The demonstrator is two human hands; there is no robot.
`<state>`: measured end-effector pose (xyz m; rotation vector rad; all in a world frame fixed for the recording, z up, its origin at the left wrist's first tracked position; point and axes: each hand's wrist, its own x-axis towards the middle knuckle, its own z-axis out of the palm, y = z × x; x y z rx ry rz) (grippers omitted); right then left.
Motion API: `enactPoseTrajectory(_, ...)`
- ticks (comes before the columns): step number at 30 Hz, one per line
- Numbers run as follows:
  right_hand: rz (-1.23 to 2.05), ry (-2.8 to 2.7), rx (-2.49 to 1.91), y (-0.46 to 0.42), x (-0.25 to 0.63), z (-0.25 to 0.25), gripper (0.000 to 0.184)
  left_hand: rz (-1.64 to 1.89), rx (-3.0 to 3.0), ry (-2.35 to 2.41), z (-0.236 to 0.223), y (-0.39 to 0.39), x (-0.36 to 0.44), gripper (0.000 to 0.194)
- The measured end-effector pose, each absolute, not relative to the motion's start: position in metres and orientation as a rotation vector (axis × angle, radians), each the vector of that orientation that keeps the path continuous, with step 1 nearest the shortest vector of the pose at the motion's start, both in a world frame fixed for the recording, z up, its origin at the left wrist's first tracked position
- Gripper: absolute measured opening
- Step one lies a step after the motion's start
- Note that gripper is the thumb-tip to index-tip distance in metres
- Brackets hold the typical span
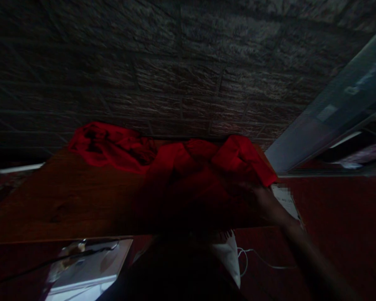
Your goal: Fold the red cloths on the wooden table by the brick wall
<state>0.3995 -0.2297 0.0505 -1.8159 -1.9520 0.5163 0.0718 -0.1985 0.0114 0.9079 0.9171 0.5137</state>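
Observation:
A red cloth garment (pixel 175 179) lies spread over the middle and right of a wooden table (pixel 62 196), with its near part lost in deep shadow. At its upper right is a folded portion (pixel 238 156). A bunched red cloth (pixel 109 146) with dark patches rests to the left, along the wall; I cannot tell if it is a separate piece. My right hand (pixel 265 200) reaches in from the lower right over the garment's right side. Its fingers are blurred and dark, so their grip cannot be made out. My left hand does not show.
A stone-patterned wall (pixel 181 71) rises behind the table. At right stands a pale, slanted upright panel (pixel 319 108). Printed paper (pixel 285 198) shows by the table's right end. Below are a white box-like object (pixel 94 263), a dark cable (pixel 65 257) and a white cord (pixel 266 263).

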Motion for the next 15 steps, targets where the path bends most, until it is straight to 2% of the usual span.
enactPoseTrajectory(2,0.384,-2.019,-1.726,-0.238,0.379,0.047,0.038,0.543,0.982,0.983,0.015,-0.211,0.054,0.027)
enactPoseTrajectory(8,0.088,-2.280,-1.610,-0.256,0.352,0.019,0.033,0.772,1.292,1.338,0.028,-0.229,0.008,0.031)
enactPoseTrajectory(11,0.099,-2.301,-1.637,-0.260,0.363,0.005,0.038,0.994,1.631,1.609,0.024,-0.228,0.004,0.034)
enactPoseTrajectory(15,0.269,-2.330,-1.621,-0.269,0.383,0.008,0.038,1.138,1.831,1.745,0.011,-0.223,0.001,0.033)
